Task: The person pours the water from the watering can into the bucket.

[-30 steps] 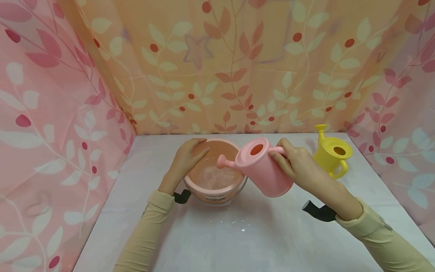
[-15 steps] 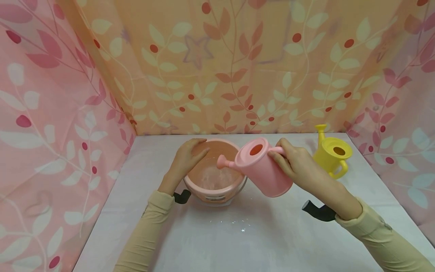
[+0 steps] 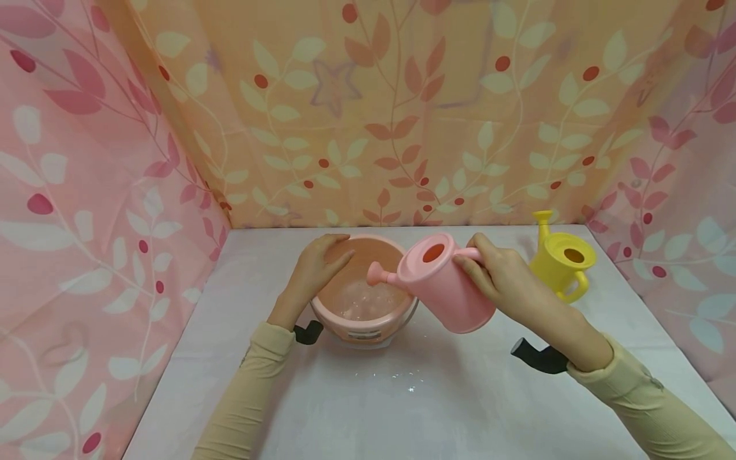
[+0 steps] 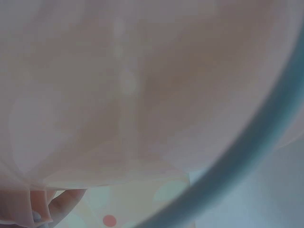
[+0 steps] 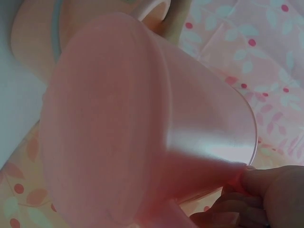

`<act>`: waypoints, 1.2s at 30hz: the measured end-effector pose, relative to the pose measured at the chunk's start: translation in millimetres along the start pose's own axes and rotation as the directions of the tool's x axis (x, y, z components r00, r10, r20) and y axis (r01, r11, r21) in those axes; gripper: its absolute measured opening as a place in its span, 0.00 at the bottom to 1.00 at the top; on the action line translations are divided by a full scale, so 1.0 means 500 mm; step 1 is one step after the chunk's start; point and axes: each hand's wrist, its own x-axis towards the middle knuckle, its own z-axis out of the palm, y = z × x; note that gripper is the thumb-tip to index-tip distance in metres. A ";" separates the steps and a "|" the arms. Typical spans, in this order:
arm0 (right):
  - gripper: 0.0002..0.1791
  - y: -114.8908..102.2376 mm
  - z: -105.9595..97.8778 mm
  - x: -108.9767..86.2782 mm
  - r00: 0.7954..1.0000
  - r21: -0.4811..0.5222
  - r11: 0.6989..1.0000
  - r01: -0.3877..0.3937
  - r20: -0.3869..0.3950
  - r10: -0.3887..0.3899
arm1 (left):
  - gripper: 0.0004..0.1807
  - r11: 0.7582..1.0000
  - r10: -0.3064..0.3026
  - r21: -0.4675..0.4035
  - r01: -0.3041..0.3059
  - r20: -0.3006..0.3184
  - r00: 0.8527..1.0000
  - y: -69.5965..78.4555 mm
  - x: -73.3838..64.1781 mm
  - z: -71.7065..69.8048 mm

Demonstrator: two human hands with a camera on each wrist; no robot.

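Observation:
In the head view my right hand (image 3: 506, 275) grips the handle of a pink watering can (image 3: 451, 297). The can leans left, its spout over a pale pink basin (image 3: 351, 324) of water (image 3: 368, 301). Ripples and bubbles show on the water below the spout. My left hand (image 3: 315, 268) holds the basin's left rim, thumb over the inside. The basin's wall (image 4: 137, 104) fills most of the left wrist view, with a finger (image 4: 66, 205) at the rim, lower left. In the right wrist view, the can's base (image 5: 99, 123) faces the camera and my thumb (image 5: 266, 183) shows at the handle.
A yellow watering can (image 3: 554, 262) stands at the back right of the white table (image 3: 448, 415). Water drops (image 3: 411, 388) lie on the cloth in front of the basin. Leaf-patterned curtains (image 3: 391, 128) enclose the back and both sides.
The water in the basin ripples differently, with more bubbles showing now. Both hands, the basin and the pink watering can stay almost where they were.

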 end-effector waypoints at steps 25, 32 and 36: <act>0.13 0.001 -0.003 0.002 1.000 -0.005 1.000 0.001 0.006 -0.001 | 0.24 1.000 -0.003 -0.025 0.003 0.005 1.000 -0.001 -0.004 -0.001; 0.13 0.000 -0.003 0.003 1.000 -0.004 1.000 0.003 0.005 -0.003 | 0.23 1.000 -0.005 -0.005 0.005 -0.006 1.000 0.000 -0.003 0.000; 0.13 0.000 -0.003 0.002 1.000 -0.001 1.000 -0.001 0.008 0.001 | 0.23 1.000 -0.008 0.000 0.008 -0.002 1.000 0.001 -0.004 0.000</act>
